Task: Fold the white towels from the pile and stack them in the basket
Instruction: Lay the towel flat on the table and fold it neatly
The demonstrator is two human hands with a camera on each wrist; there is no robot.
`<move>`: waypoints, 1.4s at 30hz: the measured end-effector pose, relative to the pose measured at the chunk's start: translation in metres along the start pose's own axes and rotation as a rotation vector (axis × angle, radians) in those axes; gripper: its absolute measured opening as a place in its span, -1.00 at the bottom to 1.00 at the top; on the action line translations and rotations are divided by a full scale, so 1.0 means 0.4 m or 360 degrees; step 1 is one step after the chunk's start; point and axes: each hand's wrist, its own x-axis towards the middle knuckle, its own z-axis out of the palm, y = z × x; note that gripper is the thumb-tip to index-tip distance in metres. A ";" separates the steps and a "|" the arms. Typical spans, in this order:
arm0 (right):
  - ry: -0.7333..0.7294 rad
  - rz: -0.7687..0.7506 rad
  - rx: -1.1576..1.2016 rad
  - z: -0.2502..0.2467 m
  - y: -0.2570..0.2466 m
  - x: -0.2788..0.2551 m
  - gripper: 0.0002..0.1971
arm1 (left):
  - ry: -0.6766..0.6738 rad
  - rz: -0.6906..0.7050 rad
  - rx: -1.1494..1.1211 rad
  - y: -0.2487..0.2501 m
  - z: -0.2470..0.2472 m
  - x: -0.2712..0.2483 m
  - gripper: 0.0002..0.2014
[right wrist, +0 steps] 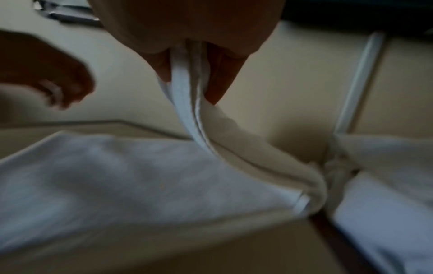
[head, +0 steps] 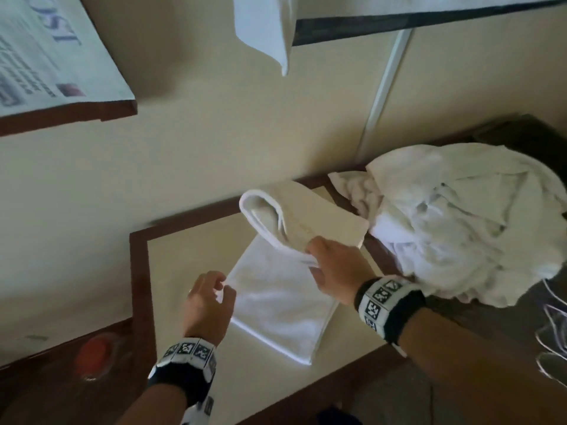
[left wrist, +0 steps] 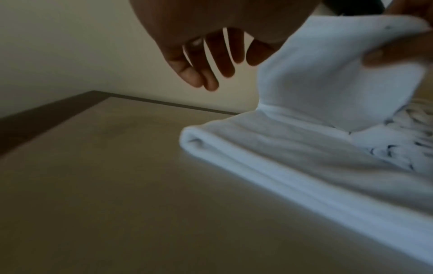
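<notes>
- Your towel lies on the beige table top, part folded flat, with its far end lifted and curling back over itself toward you.
- Your right hand pinches that lifted end by its hem; the right wrist view shows thumb and fingers clamped on the doubled white edge, which hangs down in a curve to the flat part.
- Your left hand hovers just beside the towel's left corner, fingers loosely curled and holding nothing; the left wrist view shows it above the bare table, not touching the cloth.
- The pile of white towels sits to your right, its crumpled edge just beside the lifted fold.
- A dark wooden border frames the beige top; the towel's flat part lies inside it, with bare surface to the left and toward you.
- A wall rises directly behind the table's far edge, close to the raised fold.
- A red-orange round object, too blurred to identify, rests on the dark surface at lower left, well apart from the towel.
- A white cloth hangs above, near the wall.
</notes>
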 end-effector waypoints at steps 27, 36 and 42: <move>-0.0086 0.0303 -0.0365 0.238 0.008 -0.261 -0.64 | -0.0640 0.1791 0.0868 -0.087 -0.003 -0.040 -0.62; -0.0199 0.0677 -0.0203 0.237 0.012 -0.264 -0.54 | -0.0671 0.0635 0.0388 -0.092 0.012 -0.053 -0.61; -0.0171 0.1265 0.0371 0.271 -0.001 -0.174 -0.11 | -0.0916 -0.0296 0.0197 -0.027 0.063 -0.008 -0.37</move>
